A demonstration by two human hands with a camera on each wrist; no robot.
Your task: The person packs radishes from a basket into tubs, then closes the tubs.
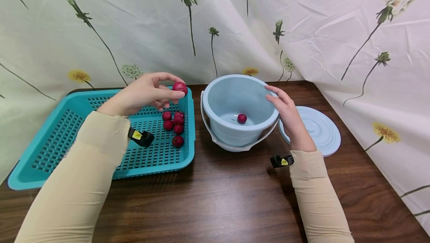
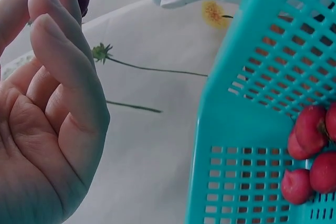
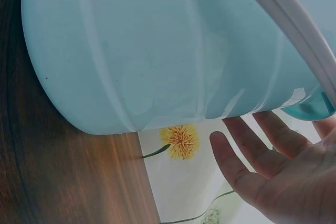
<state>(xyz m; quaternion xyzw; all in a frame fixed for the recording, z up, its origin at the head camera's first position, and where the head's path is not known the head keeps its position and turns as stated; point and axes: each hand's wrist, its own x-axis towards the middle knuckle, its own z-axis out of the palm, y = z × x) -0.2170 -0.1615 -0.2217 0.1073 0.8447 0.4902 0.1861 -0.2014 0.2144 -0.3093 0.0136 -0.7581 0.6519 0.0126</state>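
Observation:
My left hand (image 1: 144, 92) pinches a round red radish (image 1: 180, 87) between thumb and fingertips, above the right end of a turquoise perforated basket (image 1: 190, 134). Several more radishes (image 1: 178, 120) lie in that end of the basket; some also show in the left wrist view. Right of the basket stands a light blue bucket (image 1: 231, 136) with one radish (image 1: 242, 118) on its bottom. My right hand (image 1: 289, 118) holds the bucket's right rim, thumb over the edge. In the right wrist view its other fingers (image 3: 247, 148) lie along the outer wall.
A round light blue lid (image 1: 319, 131) lies on the dark wooden table (image 1: 228, 198), right of the bucket. The bucket's pale handle (image 1: 231, 148) hangs down at its front. A white flower-patterned cloth (image 1: 235, 30) covers the wall behind and at the right.

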